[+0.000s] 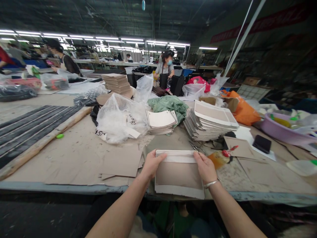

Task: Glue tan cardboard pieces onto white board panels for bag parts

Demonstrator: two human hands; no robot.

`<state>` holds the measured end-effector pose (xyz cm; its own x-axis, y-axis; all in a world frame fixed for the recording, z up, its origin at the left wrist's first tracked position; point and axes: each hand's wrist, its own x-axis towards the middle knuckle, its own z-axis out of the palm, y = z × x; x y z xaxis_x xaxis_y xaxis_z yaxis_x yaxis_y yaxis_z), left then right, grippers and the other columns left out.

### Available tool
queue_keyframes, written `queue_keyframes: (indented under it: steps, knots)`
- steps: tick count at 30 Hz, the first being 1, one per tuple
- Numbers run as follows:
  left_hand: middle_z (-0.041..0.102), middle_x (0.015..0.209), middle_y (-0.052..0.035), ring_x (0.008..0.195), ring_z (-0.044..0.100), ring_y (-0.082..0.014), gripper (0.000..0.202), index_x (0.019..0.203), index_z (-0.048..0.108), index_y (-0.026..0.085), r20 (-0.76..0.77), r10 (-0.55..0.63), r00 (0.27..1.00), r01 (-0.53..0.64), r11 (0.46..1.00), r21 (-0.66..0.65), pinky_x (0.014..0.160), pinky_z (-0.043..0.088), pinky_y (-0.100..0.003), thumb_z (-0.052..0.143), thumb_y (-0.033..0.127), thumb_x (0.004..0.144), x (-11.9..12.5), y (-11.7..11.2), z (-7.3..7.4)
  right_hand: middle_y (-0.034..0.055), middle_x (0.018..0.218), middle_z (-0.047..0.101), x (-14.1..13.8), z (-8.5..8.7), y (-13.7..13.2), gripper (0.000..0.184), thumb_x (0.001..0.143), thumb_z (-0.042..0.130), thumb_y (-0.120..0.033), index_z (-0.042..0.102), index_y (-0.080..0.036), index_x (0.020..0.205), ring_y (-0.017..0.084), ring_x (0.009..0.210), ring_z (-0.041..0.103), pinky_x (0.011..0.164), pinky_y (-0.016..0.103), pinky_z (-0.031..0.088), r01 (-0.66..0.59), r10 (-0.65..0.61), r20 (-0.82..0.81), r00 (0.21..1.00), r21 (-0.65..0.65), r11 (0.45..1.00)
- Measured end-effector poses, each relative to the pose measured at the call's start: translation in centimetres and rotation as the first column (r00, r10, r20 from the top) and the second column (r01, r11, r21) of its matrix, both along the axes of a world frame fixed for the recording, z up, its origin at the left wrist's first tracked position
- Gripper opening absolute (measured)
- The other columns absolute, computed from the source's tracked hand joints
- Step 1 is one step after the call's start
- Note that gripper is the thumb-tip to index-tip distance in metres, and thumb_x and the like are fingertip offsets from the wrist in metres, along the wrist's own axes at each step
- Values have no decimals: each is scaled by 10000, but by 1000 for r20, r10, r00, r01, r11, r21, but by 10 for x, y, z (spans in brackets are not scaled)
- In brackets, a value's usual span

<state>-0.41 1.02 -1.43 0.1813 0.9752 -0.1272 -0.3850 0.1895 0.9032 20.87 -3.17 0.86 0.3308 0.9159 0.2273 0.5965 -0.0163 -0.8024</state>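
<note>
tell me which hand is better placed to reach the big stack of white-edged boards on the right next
Probably the right hand: it holds the right side of the panel, and the stack lies beyond it on that side. The left hand holds the opposite side, farther from the stack.

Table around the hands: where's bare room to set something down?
Widest patch: table left of the loose brown boards, right of the wooden strip, nearer than the clear bag. Crowded: beside and beyond the right hand: scissors, orange container, panel stack.

The panel point(178, 175) hides most fingers of the left hand point(151, 165). The right edge cuts the basin point(277, 133); the banner point(260, 26) is too blurred for reading.
</note>
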Motion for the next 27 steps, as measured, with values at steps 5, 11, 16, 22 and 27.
queue_keyframes:
  steps: [5,11,16,22,27]
  knots:
    - [655,745,-13,636,553,-124,318,807,622,145,-83,-3,997,6,999,40,614,410,-228,752,368,622,-1,1,-1,96,1101,600,-4,11,-1,529,827,483,-519,503,-176,1229,226,1001,541,881,361,413,-179,107,366,924,169,969]
    - [614,696,6,615,511,-113,271,763,609,155,-177,-17,984,38,992,118,574,378,-202,724,374,652,-1,-2,0,45,999,661,-26,27,1,289,847,523,-454,648,-279,1040,247,1027,516,1026,534,181,-272,155,673,723,70,960]
    - [580,649,26,583,483,-97,252,714,597,157,-169,-37,985,55,993,103,546,355,-191,735,353,638,-1,-3,3,-8,839,685,-27,23,9,207,866,516,-408,692,-305,830,181,855,572,1002,497,222,-269,223,588,778,-10,963]
    - [624,692,4,594,522,-101,281,772,600,144,-27,-56,998,56,998,9,583,399,-213,753,329,625,-1,-2,7,43,1133,627,-33,29,6,269,893,471,-380,636,-273,1076,252,1112,493,1042,564,128,-235,131,683,718,61,970]
    - [676,777,-43,670,589,-139,320,825,632,125,50,-12,999,13,1000,-18,673,451,-262,765,322,611,-2,-1,11,92,1479,224,-62,26,-8,613,884,444,-399,276,-141,1414,295,1370,90,1062,601,12,-328,142,839,525,45,944]
